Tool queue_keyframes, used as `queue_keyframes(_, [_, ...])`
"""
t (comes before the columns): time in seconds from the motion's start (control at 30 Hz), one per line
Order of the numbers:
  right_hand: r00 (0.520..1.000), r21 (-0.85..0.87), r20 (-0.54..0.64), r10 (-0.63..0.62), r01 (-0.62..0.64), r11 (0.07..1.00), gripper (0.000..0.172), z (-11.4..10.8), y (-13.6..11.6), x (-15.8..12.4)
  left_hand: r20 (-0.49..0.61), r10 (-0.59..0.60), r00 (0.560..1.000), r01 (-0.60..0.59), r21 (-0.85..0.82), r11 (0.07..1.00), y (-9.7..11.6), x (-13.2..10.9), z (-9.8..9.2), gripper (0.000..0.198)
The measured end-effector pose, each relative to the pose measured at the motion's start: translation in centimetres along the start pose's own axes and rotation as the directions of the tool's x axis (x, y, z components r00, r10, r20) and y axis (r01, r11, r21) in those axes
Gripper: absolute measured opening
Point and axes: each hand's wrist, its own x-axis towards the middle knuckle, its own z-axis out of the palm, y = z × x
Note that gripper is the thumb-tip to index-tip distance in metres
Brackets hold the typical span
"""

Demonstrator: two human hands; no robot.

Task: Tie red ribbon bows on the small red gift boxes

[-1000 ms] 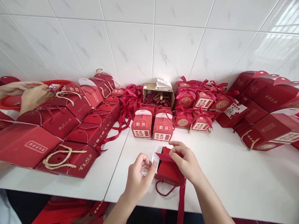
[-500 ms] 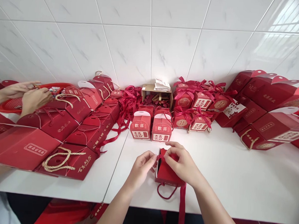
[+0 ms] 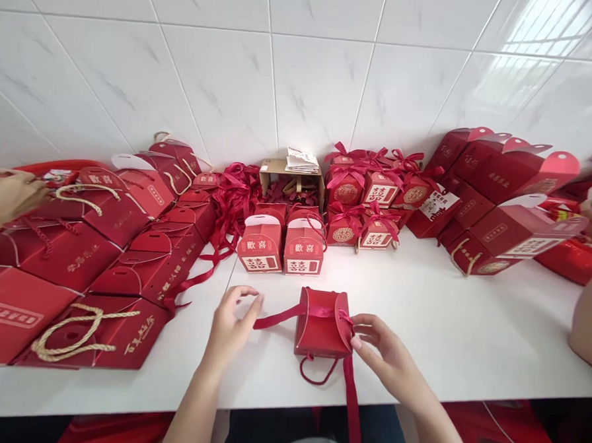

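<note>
A small red gift box lies on the white table in front of me, its curved flaps folded over the top. A dark red ribbon runs across these flaps; one tail stretches left, the other hangs over the table's front edge. A twisted cord handle loops out at the box's near side. Left of the box, my left hand is open, thumb and fingers apart beside the ribbon's left end. My right hand is closed at the box's right side, thumb and fingers around the ribbon there; the exact contact is partly hidden.
Two upright red boxes stand just beyond. Behind are a ribbon pile, a cardboard box and bow-tied boxes. Larger red boxes crowd the left and right. Other people's hands show at both sides.
My left hand has moved left, away from the box, and the ribbon now extends across the flaps to that side. My right hand has shifted from the top to the right side.
</note>
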Motion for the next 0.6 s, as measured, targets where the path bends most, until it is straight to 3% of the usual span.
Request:
queue_keyframes(0.1, [0.996,0.142,0.077,0.038,-0.048,0.989,0.031,0.9,0.6,0.1,0.28,-0.005,0.96,0.095,-0.31,0.946,2.2,-0.5,2.3,0.031])
queue_keyframes(0.17, [0.988,0.205,0.121,0.092,-0.116,0.972,0.034,1.2,0.7,0.3,0.397,-0.006,0.918,0.166,-0.37,0.914,3.2,-0.8,3.5,0.032])
queue_keyframes(0.27, [0.976,0.271,0.176,0.13,-0.175,0.947,0.037,0.9,0.8,0.5,0.455,0.006,0.89,0.174,-0.352,0.92,3.7,-0.9,3.9,0.028])
queue_keyframes(0.47, [0.96,0.397,0.248,0.133,-0.225,0.89,0.036,-1.0,0.9,0.8,0.585,-0.025,0.811,0.257,-0.318,0.913,3.3,-0.9,2.5,0.037])
queue_keyframes(0.6, [0.988,0.306,0.132,0.08,-0.117,0.945,0.028,-2.0,-0.1,1.6,0.571,-0.09,0.816,0.306,-0.296,0.905,2.8,-1.5,1.6,0.041])
